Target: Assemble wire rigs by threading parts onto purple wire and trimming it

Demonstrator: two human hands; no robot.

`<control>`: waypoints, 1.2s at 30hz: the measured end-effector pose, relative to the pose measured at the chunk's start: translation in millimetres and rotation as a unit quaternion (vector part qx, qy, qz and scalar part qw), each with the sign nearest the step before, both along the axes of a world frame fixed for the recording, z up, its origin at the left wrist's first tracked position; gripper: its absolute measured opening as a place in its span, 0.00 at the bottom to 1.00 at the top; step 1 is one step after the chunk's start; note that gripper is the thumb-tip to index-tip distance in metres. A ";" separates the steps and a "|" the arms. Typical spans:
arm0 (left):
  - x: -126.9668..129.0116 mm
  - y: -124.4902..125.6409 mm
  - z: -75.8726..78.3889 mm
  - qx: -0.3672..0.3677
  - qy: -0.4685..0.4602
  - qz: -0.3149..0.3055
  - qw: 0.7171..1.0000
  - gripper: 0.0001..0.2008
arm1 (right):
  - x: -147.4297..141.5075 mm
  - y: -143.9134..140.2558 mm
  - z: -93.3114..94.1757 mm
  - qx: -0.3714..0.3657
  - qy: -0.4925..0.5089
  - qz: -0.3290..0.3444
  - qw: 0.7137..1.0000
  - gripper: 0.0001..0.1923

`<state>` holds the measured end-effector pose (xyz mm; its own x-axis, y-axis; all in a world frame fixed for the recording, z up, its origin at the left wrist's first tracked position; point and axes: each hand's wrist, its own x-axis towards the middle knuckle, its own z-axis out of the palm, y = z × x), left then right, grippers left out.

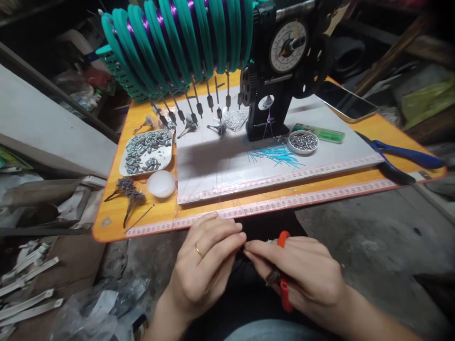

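My left hand [204, 265], with a ring on one finger, and my right hand [302, 272] meet fingertip to fingertip just below the front edge of the orange board [113, 222]. The right hand holds a red-handled tool [284, 289] in its palm and pinches something tiny and whitish at its fingertips. The left fingertips pinch at the same spot; what lies between them is too small to make out. Thin lines run from the board's front down toward my hands.
On the board lie a grey mat [213, 175], a tray of small metal pieces [147, 151], a white round lid [161, 183], a dish of beads [303, 141], teal sticks [277, 155], a green lighter [322, 133], blue pliers [405, 158], a phone [346, 102], and a black winding machine [280, 71] with teal spools [185, 42].
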<state>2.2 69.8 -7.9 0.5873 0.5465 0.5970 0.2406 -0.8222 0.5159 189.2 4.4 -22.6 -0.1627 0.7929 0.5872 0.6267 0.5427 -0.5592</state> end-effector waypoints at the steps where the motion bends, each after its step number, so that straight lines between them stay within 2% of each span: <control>1: 1.1 0.0 -1.3 -0.014 -0.006 -0.013 1.000 0.24 | 2.0 0.5 -0.9 -0.001 0.002 -0.001 1.000 0.13; 4: 5.1 2.1 -2.5 -0.030 -0.010 -0.032 0.999 0.26 | 9.2 2.0 -5.1 -0.004 0.001 -0.005 1.000 0.17; 8: 10.3 9.6 -1.1 -0.005 0.047 -0.033 0.998 0.15 | 17.7 3.4 -9.5 -0.013 -0.024 -0.009 1.000 0.21; 11: 13.5 15.1 -0.2 0.006 0.064 -0.037 0.997 0.11 | 20.3 4.4 -11.1 -0.012 -0.038 -0.014 0.999 0.22; 18: 27.0 23.4 2.3 0.012 0.054 0.023 0.998 0.10 | 26.5 10.0 -13.9 -0.048 -0.027 -0.049 0.997 0.21; 22: 38.4 30.1 0.0 0.006 0.099 0.039 0.994 0.06 | 33.4 8.2 -15.4 -0.068 -0.039 -0.074 0.994 0.14; 26: 45.9 32.6 -1.4 -0.002 0.136 0.044 0.990 0.04 | 34.8 3.5 -18.6 -0.078 -0.029 -0.075 0.994 0.16; 36: 39.0 31.3 3.7 -0.038 0.150 0.054 0.986 0.04 | 29.9 0.2 -27.6 -0.077 -0.029 -0.068 0.994 0.19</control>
<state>41.1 101.2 -4.2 0.6666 0.6529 0.3597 0.4765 -0.7443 0.4680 219.1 4.6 -50.1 -0.0782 0.8895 0.4502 0.7213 0.3622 -0.5903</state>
